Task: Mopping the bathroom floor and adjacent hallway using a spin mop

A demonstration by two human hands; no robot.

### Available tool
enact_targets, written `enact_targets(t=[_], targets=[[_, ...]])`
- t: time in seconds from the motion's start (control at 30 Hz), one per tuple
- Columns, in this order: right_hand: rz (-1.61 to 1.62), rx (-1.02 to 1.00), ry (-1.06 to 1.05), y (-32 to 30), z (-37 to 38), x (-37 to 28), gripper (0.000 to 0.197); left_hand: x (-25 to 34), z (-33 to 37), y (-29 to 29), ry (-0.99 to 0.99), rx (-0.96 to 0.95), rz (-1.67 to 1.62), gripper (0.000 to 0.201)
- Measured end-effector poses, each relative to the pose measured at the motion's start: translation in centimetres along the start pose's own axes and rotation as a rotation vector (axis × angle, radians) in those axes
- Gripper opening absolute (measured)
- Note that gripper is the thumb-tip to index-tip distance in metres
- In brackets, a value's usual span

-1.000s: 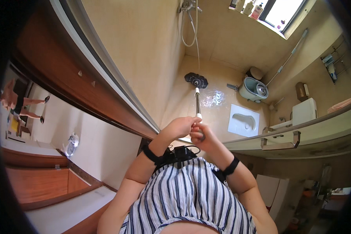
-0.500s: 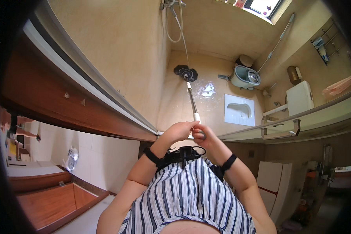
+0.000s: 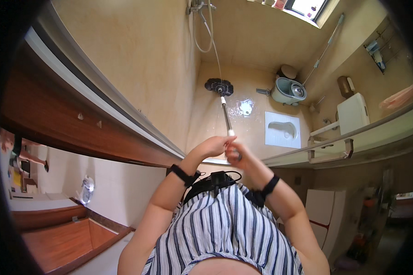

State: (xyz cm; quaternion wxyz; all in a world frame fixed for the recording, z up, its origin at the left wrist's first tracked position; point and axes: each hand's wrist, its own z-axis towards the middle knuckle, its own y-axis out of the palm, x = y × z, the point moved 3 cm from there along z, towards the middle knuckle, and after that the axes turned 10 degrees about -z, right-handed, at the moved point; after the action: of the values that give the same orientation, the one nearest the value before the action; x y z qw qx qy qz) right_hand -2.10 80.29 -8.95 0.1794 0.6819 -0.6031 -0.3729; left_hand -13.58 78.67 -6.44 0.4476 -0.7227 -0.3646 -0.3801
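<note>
A mop [image 3: 226,117] slants away from me, its metal and white pole running from my hands to a dark, shaggy head on the wet tiled floor. My left hand [image 3: 214,146] is closed round the upper pole, next to its white grip. Just right of it, my right hand [image 3: 241,155] is curled at the pole's near end, slightly smeared by motion. The fingers of both hands hide that end. The mop head [image 3: 219,87] lies flat near the left wall, beside a bright reflection on the floor.
A white squat toilet [image 3: 283,129] is set into the floor at right. Behind it stand a mop bucket [image 3: 288,90] and a second long pole [image 3: 323,50] against the wall. A shower hose [image 3: 211,32] hangs at the far left. A door handle [image 3: 331,153] juts out at right.
My hands have shifted slightly up the picture and the left forearm has moved a little right. The mop head stays in nearly the same spot.
</note>
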Motion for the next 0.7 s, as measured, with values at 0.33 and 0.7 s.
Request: enact_targets(t=[0.33,0.7], targets=[[0.039,-0.181,0.014,2.2,1.4,-5.8,0.016,-1.7,3.3,-2.3,0.215,0.158,-0.162,0.048],[0.017,-0.094,0.138,1.3,-0.5,0.7,0.006,-0.8,-2.7,-1.9,0.045,-0.158,-0.082,0.041]])
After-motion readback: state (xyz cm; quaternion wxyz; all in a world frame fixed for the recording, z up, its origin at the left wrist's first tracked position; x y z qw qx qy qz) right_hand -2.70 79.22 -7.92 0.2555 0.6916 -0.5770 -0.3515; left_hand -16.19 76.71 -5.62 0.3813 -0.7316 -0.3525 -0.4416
